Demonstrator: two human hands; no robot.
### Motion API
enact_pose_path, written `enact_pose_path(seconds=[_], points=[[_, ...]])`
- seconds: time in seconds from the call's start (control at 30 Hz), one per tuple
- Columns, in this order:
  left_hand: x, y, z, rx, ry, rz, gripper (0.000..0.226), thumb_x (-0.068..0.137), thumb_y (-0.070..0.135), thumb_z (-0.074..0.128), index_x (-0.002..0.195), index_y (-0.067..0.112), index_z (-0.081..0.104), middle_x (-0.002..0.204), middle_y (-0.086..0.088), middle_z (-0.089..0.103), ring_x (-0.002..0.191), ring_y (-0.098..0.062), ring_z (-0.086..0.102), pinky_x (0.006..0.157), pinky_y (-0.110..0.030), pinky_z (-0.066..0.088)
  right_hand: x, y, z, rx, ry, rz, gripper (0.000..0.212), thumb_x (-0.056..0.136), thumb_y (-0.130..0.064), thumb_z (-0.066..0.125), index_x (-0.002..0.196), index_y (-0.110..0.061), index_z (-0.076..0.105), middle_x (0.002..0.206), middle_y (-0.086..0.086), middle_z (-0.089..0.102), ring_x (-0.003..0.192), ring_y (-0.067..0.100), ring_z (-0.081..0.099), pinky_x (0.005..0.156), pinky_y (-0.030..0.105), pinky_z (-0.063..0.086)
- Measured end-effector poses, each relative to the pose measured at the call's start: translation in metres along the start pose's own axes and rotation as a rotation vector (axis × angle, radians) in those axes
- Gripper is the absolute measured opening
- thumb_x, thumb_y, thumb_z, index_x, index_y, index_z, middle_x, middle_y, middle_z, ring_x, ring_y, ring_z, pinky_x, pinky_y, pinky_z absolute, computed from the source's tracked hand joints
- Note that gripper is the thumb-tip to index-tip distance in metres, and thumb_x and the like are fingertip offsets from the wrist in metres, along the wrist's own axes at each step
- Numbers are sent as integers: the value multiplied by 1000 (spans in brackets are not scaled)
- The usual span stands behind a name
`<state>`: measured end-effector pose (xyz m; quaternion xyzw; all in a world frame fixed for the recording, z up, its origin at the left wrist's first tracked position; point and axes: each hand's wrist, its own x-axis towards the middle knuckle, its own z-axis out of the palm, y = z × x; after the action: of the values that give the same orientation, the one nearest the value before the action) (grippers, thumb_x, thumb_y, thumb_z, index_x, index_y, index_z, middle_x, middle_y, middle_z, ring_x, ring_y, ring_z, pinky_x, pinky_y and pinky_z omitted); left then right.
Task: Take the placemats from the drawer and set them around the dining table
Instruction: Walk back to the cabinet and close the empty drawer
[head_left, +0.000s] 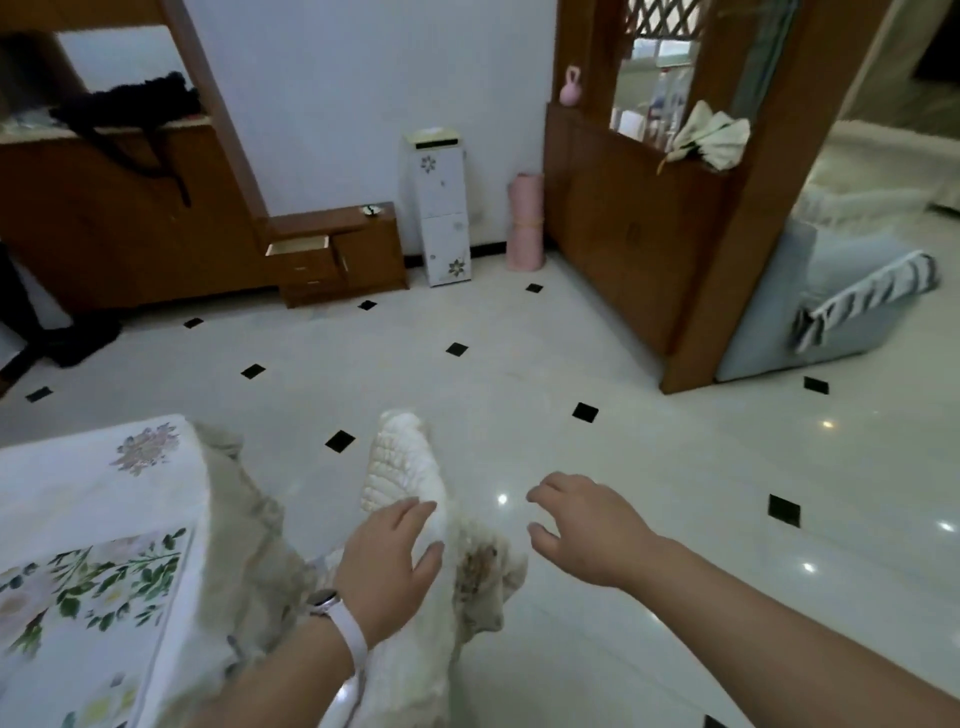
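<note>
Room: head view of a white tiled floor (519, 364) with black diamond insets; wooden cabinets line a pale wall.
Drawer: the top drawer (298, 245) of the low cabinet (363, 254) at the far wall stands pulled out.
Dining table (78, 483): lower left, under a white flowered cloth.
Placemat (98, 587): leaf-patterned, lying flat on the table near its edge.
Left hand (387, 561): fingers straight and together over a ruffled white chair cover (400, 467), holding nothing; a watch (337, 618) on the wrist.
Right hand (587, 530): fingers spread, loosely curled, empty, above the floor.
</note>
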<state>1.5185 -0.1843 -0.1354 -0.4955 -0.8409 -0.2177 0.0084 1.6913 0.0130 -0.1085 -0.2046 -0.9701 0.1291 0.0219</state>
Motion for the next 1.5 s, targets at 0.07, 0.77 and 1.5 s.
enact_pose_path(seconds=[0.07, 0.77, 1.5], points=[[17, 32, 11, -16, 0, 2, 47, 84, 36, 57, 124, 13, 65, 123, -9, 66, 111, -29, 61, 93, -42, 49, -16, 33, -11, 12, 18, 30, 50, 96, -48, 42, 139, -23, 49, 137, -3, 52, 120, 20, 50, 94, 34, 43], [191, 153, 115, 18, -171, 251, 46, 82, 34, 63, 123, 14, 65, 122, -9, 67, 109, -31, 63, 89, -45, 51, 10, 238, -75, 18, 59, 267, 48, 95, -48, 44, 136, -23, 53, 132, -4, 54, 118, 18, 51, 96, 34, 44], [485, 43, 132, 48, -135, 65, 52, 94, 45, 52, 140, 21, 49, 149, -7, 44, 135, -26, 41, 109, -41, 35, 336, 337, -118, -177, -74, 36, 46, 93, -54, 39, 126, -26, 55, 119, -4, 57, 107, 20, 54, 86, 35, 45]])
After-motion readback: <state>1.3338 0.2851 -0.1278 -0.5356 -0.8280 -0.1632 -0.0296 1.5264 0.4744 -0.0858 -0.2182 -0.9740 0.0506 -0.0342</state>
